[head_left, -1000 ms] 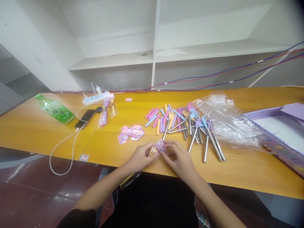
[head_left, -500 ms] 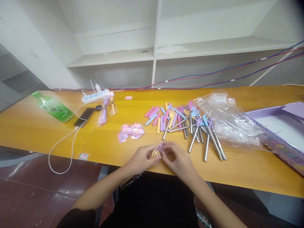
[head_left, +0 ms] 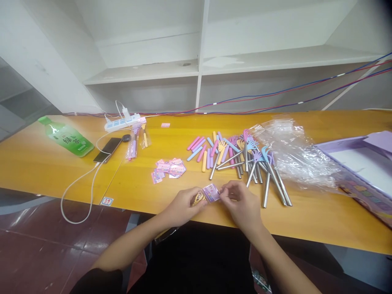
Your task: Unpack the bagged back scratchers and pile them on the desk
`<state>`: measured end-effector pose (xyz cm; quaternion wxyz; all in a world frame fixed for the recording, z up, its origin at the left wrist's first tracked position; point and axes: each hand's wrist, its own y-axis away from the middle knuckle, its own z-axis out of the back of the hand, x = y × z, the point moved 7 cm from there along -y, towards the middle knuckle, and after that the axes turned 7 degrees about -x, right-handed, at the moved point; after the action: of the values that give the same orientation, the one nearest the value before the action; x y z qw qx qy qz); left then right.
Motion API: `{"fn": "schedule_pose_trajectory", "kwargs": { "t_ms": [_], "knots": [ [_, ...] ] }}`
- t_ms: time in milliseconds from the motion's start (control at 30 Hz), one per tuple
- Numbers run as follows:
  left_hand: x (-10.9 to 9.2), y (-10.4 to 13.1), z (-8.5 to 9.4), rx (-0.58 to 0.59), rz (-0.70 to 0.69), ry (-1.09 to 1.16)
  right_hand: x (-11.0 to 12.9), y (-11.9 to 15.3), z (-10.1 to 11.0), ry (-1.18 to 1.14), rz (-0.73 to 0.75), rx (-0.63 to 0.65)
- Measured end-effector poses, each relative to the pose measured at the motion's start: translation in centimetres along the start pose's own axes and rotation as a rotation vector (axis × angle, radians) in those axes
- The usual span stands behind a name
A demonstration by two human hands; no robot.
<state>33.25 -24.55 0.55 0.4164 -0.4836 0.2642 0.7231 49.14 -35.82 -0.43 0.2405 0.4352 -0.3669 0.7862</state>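
Purple card [head_left: 211, 192], light and flexible: my left hand [head_left: 183, 204] and right hand [head_left: 241, 202] pinch its opposite edges; grip lightly, avoid creasing.

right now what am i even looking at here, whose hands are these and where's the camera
The camera sits on a person's head, looking forward and down, so the two bare arms reaching in from below are that person's own. The left hand and the right hand together hold a small purple card against a yellow hand-shaped piece in clear wrap, just above the wooden table. On the table lie a heap of pastel back scratchers with metal shafts, a stack of small cards, crumpled clear bags, a purple box, a green bottle, a phone and a power strip.
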Motion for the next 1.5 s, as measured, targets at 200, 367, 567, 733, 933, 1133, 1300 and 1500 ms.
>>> {"fn": "schedule_pose_trajectory", "kwargs": {
  "t_ms": [200,367,567,733,933,1133,1300,1500],
  "knots": [
    [0.4,0.1,0.2,-0.012,0.021,0.022,1.0,-0.4,0.0,0.004,0.207,0.158],
    [-0.1,0.2,0.2,-0.008,-0.020,0.018,0.5,-0.4,-0.8,-0.159,-0.055,0.330],
    [-0.3,0.3,0.2,-0.005,-0.057,0.031,0.4,-0.6,-0.9,-0.170,-0.022,0.338],
    [0.0,0.5,0.2,-0.034,-0.026,0.017,0.2,-2.0,-0.4,-0.092,0.010,0.242],
    [0.2,0.6,0.5,-0.069,-0.024,0.012,2.8,-6.5,-3.4,0.004,0.022,0.178],
    [0.6,0.6,0.4,-0.072,-0.014,-0.027,5.8,-10.0,-10.4,0.014,0.028,0.487],
    [1.4,0.3,1.4,-0.186,0.023,0.221,4.5,-8.2,-5.9,-0.120,-0.046,0.241],
    [1.5,0.4,3.4,-0.482,0.062,0.671,3.7,3.5,-6.6,-0.392,-0.431,0.644]
  ]
}}
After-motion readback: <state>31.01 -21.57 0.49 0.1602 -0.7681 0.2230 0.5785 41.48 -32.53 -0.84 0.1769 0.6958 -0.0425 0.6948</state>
